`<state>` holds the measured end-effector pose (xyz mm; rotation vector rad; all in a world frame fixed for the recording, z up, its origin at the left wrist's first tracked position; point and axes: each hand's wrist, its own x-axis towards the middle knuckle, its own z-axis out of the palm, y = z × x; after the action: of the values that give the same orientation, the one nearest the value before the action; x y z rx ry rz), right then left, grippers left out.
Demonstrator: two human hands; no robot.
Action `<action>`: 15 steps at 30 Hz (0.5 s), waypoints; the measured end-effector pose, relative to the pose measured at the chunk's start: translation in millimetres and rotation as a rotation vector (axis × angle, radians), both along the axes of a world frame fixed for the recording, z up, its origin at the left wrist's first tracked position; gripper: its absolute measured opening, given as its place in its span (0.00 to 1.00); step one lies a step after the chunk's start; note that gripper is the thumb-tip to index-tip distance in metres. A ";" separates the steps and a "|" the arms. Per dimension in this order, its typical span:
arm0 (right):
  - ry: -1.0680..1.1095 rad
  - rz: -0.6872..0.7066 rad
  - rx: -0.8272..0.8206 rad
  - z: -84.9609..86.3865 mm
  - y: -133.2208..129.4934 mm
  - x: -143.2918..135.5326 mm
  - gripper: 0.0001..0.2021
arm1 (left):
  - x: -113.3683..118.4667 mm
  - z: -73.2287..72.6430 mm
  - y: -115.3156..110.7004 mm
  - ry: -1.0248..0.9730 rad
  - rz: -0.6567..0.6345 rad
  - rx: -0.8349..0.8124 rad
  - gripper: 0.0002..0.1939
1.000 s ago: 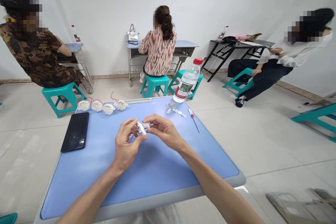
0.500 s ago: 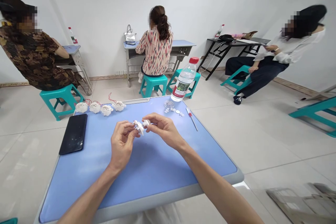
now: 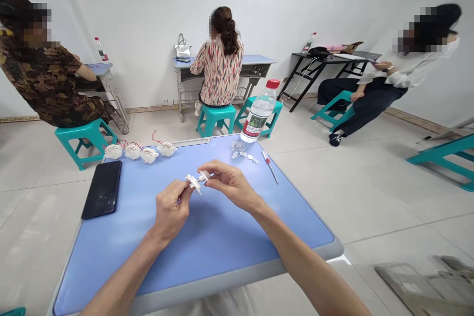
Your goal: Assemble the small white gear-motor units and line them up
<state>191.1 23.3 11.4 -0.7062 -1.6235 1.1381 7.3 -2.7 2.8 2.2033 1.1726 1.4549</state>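
Observation:
Over the middle of the blue desk (image 3: 222, 227), my left hand (image 3: 173, 207) is closed on a white plastic assembly (image 3: 194, 184). To its right my right hand (image 3: 228, 182) pinches a small white round part (image 3: 203, 176) between thumb and fingers. A thin shaft seems to link the two white pieces; the exact join is too small to tell. Several white round units with red wires (image 3: 149, 155) lie at the back left. Small white discs (image 3: 244, 155) and a clear dish (image 3: 237, 146) are at the back right, near a screwdriver (image 3: 270, 167).
A black phone (image 3: 102, 189) lies at the desk's left edge. A water bottle with a red cap (image 3: 258, 113) stands at the back right. Beyond the desk, three people sit on green stools (image 3: 215, 119), near other desks.
My left hand has turned, its fingers now more curled, and the white assembly has tilted and shifted slightly left. My right hand has moved slightly left with the round part.

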 end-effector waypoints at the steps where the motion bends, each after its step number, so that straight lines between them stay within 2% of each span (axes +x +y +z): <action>1: -0.019 -0.009 0.007 0.1 0.3 0.3 0.12 | 0.3 -0.2 -0.4 -0.006 0.003 -0.007 0.06; 7: -0.017 -0.025 0.014 -2.3 3.5 0.6 0.11 | 0.5 -2.0 -2.9 -0.086 -0.006 -0.147 0.10; 15: 0.097 0.053 -0.170 -8.3 6.2 -0.6 0.12 | 1.4 0.3 -3.0 -0.262 -0.054 -0.483 0.15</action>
<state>190.5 29.5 3.1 -0.7090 -1.4832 1.3404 8.6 -5.6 3.1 1.6545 1.2078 1.2308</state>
